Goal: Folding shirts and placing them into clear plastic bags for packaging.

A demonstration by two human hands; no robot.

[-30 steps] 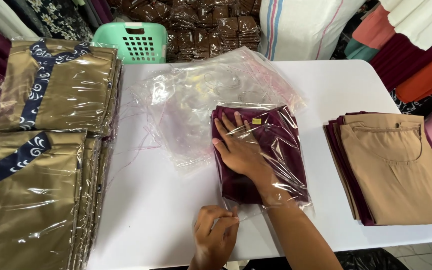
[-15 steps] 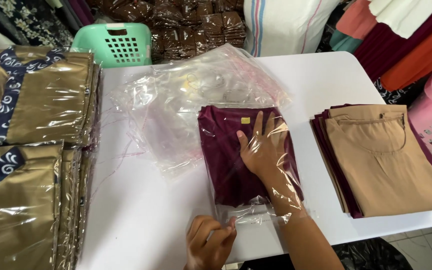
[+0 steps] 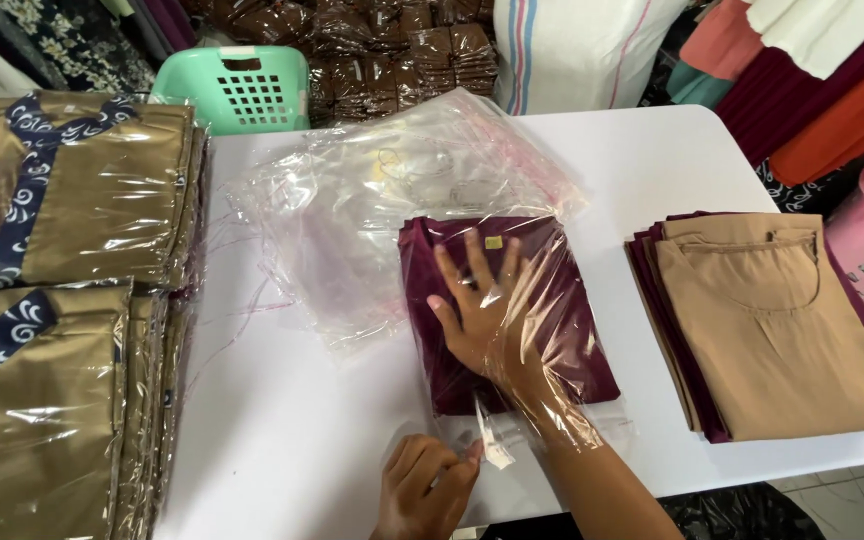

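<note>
The folded maroon garment (image 3: pixel 507 310) lies near the middle of the white counter (image 3: pixel 652 170), its long axis running from the near edge toward 12 o'clock, with the small yellow neck tag at the far end. It sits partly inside a clear plastic bag (image 3: pixel 562 330) whose open mouth faces 6 o'clock. The right hand (image 3: pixel 482 315) is inside that bag, open and flat with fingers spread toward 12 o'clock, pressing on the cloth. The left hand (image 3: pixel 427 490), at the near edge, is closed in a pinch on the bag's mouth flap. Compared with half a second ago, the right hand has slid a little toward the garment's left half and the bag covers more of the cloth; the left hand's grip looks unchanged. At 10 o'clock lies a loose heap of empty clear bags (image 3: pixel 402 190); at 3 o'clock, a stack of tan folded garments (image 3: pixel 782 320); at 9 o'clock, piles of bagged gold garments (image 3: pixel 62 300).
</note>
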